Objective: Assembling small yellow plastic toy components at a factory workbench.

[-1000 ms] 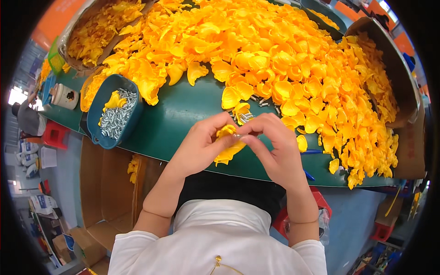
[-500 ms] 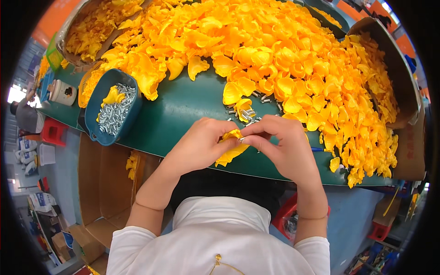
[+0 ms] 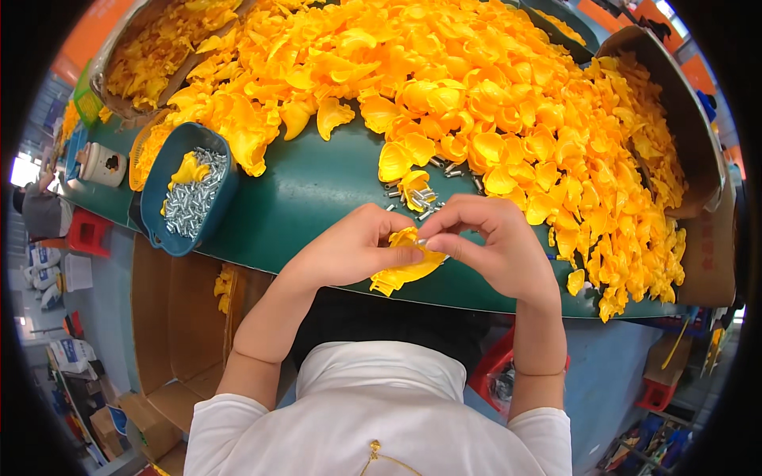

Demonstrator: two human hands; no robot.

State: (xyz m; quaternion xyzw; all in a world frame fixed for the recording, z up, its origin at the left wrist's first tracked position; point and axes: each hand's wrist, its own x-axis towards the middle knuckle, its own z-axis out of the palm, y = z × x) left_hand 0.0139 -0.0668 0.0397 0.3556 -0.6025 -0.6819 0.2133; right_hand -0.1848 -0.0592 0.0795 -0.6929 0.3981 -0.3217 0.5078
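My left hand [image 3: 357,246] grips a curved yellow plastic shell [image 3: 405,274] near the table's front edge, thumb across its top. Pinched between thumb and fingers of my right hand [image 3: 484,244] is a small silver metal pin [image 3: 421,242], held against the shell's upper edge. Just beyond my hands, several loose metal pins [image 3: 425,198] lie on the green table [image 3: 309,190], some of them in another yellow shell [image 3: 411,184]. My right fingers partly hide the pin I hold.
A large heap of yellow shells [image 3: 476,95] covers the table's far and right parts. On the left stands a blue basket [image 3: 225,190] full of metal pins, with a white container [image 3: 101,165] beyond it. Below the table edge is an open cardboard box [image 3: 171,317].
The yellow shell has turned in my left hand, so more of its surface shows. My right hand stays at its edge with the pin. The view has shifted slightly.
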